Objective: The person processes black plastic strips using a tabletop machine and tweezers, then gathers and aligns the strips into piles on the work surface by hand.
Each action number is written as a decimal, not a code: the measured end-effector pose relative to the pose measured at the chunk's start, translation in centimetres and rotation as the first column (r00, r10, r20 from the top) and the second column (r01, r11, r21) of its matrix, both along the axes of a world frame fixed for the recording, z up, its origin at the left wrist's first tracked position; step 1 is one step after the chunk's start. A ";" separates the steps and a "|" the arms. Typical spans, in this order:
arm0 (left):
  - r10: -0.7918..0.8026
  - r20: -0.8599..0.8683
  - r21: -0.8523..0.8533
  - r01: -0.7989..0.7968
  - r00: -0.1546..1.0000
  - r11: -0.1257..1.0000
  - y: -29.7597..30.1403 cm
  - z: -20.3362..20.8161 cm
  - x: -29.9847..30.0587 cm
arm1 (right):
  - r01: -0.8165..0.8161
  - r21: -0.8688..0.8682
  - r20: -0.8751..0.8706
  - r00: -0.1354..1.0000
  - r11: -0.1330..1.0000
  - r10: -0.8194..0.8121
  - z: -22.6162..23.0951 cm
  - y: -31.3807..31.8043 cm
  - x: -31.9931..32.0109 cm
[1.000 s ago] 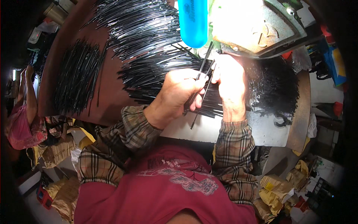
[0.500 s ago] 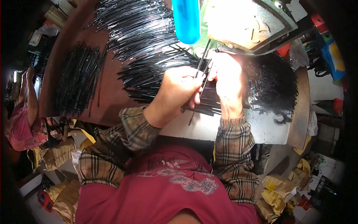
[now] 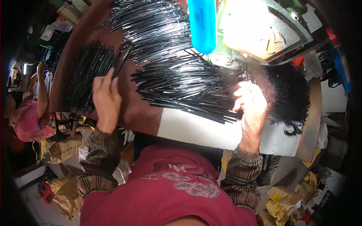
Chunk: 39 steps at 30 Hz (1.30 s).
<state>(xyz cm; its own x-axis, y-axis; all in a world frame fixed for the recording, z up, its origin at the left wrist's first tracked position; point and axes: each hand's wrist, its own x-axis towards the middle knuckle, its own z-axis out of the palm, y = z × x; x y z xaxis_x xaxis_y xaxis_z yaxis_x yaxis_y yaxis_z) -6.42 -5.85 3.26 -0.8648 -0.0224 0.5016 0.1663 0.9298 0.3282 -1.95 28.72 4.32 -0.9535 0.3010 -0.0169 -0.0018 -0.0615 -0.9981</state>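
Observation:
My left hand (image 3: 107,98) is over the left part of the table, at the right edge of a pile of thin black rods (image 3: 83,75). Its fingertips are pinched together at a thin black rod (image 3: 122,58) that slants up and away from them. My right hand (image 3: 252,107) hovers at the right ends of the middle heap of black rods (image 3: 181,81). Its fingers are loosely curled and apart, with nothing visible between them; glare washes out part of the hand. Beyond it stands a green machine (image 3: 226,60) with a bright, worn metal plate.
A blue cylinder (image 3: 203,28) hangs in front of the machine. More shiny rods (image 3: 154,30) cover the far table, and a dark heap (image 3: 290,92) lies right. Black snips (image 3: 292,129) rest near the white board's (image 3: 196,128) edge. Another person (image 3: 32,113) sits far left.
My hands have parted from beside the machine, where they held black rods. The left has swung left to the side pile; the right has dropped slightly toward me. The view has shifted.

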 end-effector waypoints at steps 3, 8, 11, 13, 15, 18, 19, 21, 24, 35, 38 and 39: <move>0.206 -0.095 -0.451 -0.226 0.974 0.863 -3.2 -1.1 -0.8 | 0.149 0.080 0.017 0.988 0.986 -0.151 -0.3 1.9 1.4; -0.099 -0.077 -0.214 0.081 0.992 0.974 1.5 -0.1 0.1 | 0.220 0.230 0.044 0.971 0.948 -0.236 -0.6 3.5 4.1; -0.430 0.075 0.262 0.398 0.900 0.879 8.0 0.5 1.6 | 0.148 0.225 0.111 0.978 0.963 -0.176 -1.1 2.6 4.8; -0.544 0.044 0.266 0.515 0.838 0.815 11.3 0.7 1.5 | 0.139 0.219 0.140 0.975 0.966 -0.172 -1.3 1.8 4.9; -0.582 0.013 0.200 0.568 0.813 0.798 13.8 0.6 0.7 | 0.099 0.253 0.093 0.988 0.962 -0.126 -1.6 1.4 4.9; -0.602 -0.012 0.161 0.595 0.799 0.787 15.7 0.5 -0.3 | 0.118 0.307 0.107 0.982 0.944 -0.157 -1.7 1.4 5.0; -0.607 -0.047 0.146 0.607 0.793 0.781 16.1 0.5 -0.5 | 0.125 0.294 0.107 0.981 0.948 -0.162 -1.7 1.7 5.0; -0.622 -0.077 0.162 0.625 0.779 0.764 16.9 0.4 -0.9 | 0.143 0.334 0.082 0.980 0.932 -0.180 -1.7 2.2 4.7; -0.660 -0.184 0.158 0.685 0.728 0.711 18.3 0.0 -1.3 | 0.176 0.438 0.047 0.975 0.882 -0.218 -1.4 3.2 3.5; -0.695 -0.109 0.100 0.704 0.710 0.703 20.4 -0.3 -3.2 | 0.143 0.924 -0.072 0.976 0.354 -0.207 -1.2 6.5 -1.0; -0.663 -0.108 0.115 0.671 0.741 0.732 19.1 0.4 -2.7 | 0.171 0.902 -0.093 0.974 0.397 -0.208 -1.5 6.7 -1.1; -0.657 -0.126 0.187 0.668 0.744 0.721 18.6 0.6 -2.6 | 0.159 0.898 -0.079 0.976 0.411 -0.205 -1.4 6.7 -1.1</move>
